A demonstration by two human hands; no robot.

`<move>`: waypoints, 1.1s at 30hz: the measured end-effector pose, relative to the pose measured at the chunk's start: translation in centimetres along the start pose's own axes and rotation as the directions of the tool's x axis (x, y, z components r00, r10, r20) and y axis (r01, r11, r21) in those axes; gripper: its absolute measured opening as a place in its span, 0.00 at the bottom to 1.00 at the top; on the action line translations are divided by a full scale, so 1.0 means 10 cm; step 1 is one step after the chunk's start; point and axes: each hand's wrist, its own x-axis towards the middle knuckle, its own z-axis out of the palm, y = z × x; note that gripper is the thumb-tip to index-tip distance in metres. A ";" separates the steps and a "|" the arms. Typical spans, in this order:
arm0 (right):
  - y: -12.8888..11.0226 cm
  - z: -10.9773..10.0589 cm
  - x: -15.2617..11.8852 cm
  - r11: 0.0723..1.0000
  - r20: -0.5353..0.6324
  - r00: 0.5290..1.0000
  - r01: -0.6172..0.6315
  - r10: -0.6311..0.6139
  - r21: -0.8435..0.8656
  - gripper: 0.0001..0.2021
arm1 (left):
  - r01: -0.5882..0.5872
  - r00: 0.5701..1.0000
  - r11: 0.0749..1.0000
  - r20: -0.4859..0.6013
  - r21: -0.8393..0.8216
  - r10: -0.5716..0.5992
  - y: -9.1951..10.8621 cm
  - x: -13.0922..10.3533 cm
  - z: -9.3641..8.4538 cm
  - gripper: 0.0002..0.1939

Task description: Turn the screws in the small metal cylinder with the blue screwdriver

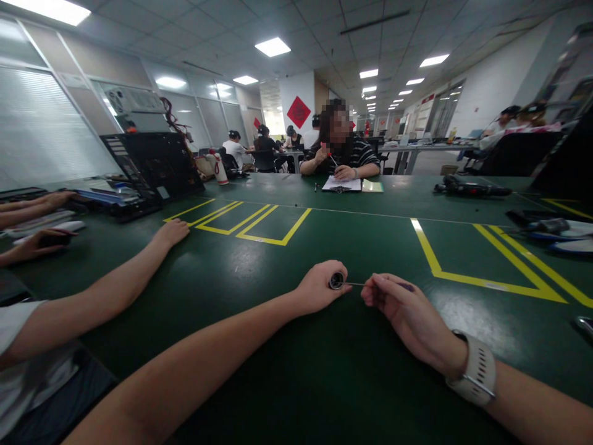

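Note:
My left hand (323, 285) is closed around a small metal-rimmed cylinder (335, 281), its dark round opening turned toward me. Between the fingers of my right hand (401, 303) is a thin screwdriver-like tool (356, 284) with a straight metal shaft; a bit of purplish handle shows behind the fingers. The shaft points left, and its tip reaches the cylinder's opening. How deep the tip sits cannot be made out. Both hands are just above the green table (278, 290). A pale watch band (473, 369) is on my right wrist.
Yellow tape (278, 241) marks outlines on the table. A co-worker's arm (111, 290) rests at left, beside a black open case (152, 161). Across the table a person holds a pen over a clipboard (341, 184). A black power tool (470, 186) lies at far right.

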 end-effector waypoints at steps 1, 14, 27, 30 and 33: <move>0.00 0.00 0.00 1.000 0.002 1.000 0.007 -0.007 -0.006 0.09 | 0.000 1.000 1.000 -0.004 -0.005 0.000 0.00 0.00 0.00 0.09; -0.02 0.04 -0.09 0.951 -0.037 0.979 0.187 -0.202 -0.247 0.10 | 0.024 1.000 1.000 0.001 -0.016 -0.024 0.04 0.00 -0.01 0.08; 0.00 0.02 -0.12 0.852 0.144 0.964 0.264 -0.223 -0.452 0.12 | 0.002 1.000 1.000 0.001 0.019 -0.002 0.03 -0.01 -0.01 0.08; 0.00 0.01 -0.13 0.830 0.137 0.960 0.280 -0.245 -0.482 0.12 | 0.002 1.000 1.000 -0.001 0.024 -0.002 0.03 -0.01 -0.02 0.07; -0.01 0.02 -0.13 0.815 0.145 0.960 0.281 -0.241 -0.507 0.13 | 0.003 1.000 1.000 0.000 0.026 -0.003 0.04 -0.01 -0.02 0.06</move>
